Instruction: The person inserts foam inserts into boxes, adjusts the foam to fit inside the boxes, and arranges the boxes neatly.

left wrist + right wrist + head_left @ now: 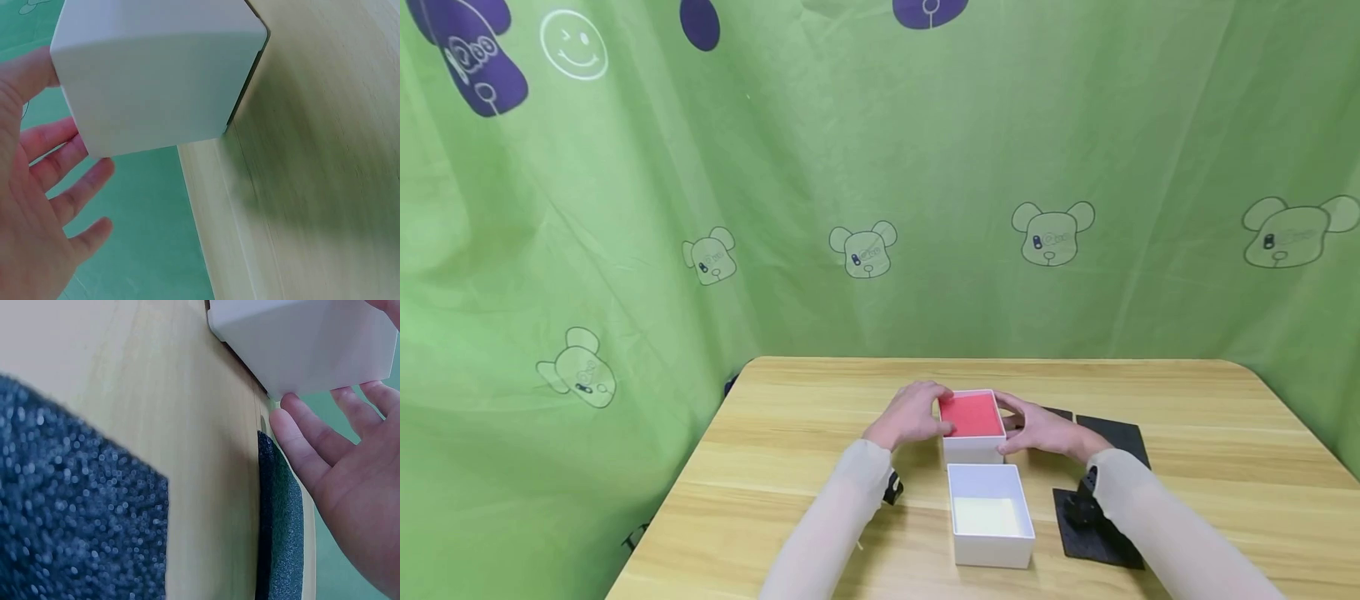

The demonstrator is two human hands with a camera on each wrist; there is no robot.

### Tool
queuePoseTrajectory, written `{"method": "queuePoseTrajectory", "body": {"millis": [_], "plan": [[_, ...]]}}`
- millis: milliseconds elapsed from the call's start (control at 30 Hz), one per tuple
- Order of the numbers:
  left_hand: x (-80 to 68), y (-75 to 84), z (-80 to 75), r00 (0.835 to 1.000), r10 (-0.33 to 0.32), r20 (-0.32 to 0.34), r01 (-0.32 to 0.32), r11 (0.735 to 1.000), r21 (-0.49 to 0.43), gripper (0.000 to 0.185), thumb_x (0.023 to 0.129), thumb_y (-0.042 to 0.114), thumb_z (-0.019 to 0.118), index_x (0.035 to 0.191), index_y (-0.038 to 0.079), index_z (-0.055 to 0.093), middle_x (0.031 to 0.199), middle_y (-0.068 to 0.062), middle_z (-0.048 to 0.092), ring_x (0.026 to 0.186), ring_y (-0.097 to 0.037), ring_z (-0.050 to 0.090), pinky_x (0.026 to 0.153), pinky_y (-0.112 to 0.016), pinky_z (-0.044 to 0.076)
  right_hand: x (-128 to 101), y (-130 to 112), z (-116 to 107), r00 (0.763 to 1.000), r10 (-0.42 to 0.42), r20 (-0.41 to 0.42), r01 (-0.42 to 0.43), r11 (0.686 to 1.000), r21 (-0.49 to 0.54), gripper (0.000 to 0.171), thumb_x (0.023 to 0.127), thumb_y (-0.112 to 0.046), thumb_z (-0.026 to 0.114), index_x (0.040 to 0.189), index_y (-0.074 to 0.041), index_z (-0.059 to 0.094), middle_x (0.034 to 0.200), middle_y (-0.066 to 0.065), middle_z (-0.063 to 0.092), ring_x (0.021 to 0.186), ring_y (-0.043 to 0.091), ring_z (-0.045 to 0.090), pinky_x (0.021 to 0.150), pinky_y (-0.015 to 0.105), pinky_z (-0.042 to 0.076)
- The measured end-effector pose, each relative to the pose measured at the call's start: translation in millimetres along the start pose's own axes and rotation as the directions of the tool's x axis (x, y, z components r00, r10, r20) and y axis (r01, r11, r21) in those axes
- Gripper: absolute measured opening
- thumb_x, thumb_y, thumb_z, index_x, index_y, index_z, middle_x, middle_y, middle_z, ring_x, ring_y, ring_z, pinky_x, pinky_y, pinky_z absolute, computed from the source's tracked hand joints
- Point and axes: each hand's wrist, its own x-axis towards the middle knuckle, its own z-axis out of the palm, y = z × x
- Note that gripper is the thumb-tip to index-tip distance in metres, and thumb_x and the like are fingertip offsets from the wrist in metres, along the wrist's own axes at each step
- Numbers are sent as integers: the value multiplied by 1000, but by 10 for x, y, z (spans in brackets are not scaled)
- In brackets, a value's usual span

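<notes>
The left hand and right hand, thumbs and fingers spread, hold the red-topped white box from opposite sides, just beyond the open white box. Even, light pressure should keep it level without bowing its walls. Visible box sides look unmarked; lettering on the green bear-print curtain is too faint to read surely.

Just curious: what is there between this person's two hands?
An open-topped white box with a red layer inside its rim. The head view shows it between the left hand and right hand, both touching it.
</notes>
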Motion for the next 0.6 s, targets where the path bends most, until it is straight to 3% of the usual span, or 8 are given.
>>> {"method": "queuePoseTrajectory", "body": {"millis": [267,600], "plan": [[15,2,43,1000,-4,14,4,1000,0,54,77,37,76,125,18,60,113,8,59,107,-11,51,98,-30,39,5,8,-4,1000,-15,17,15,1000,17,103,78,-15,78,152,-10,7,153,23,16,128,42,37,96,43,46],[-39,-63,84,1000,-20,2,20,975,-223,57,81,39,73,131,19,56,123,9,56,119,-12,44,101,-29,38,-1,1,-13,999,-26,22,26,1000,13,103,78,-13,77,152,-8,5,153,24,14,129,43,36,95,41,47]]}}
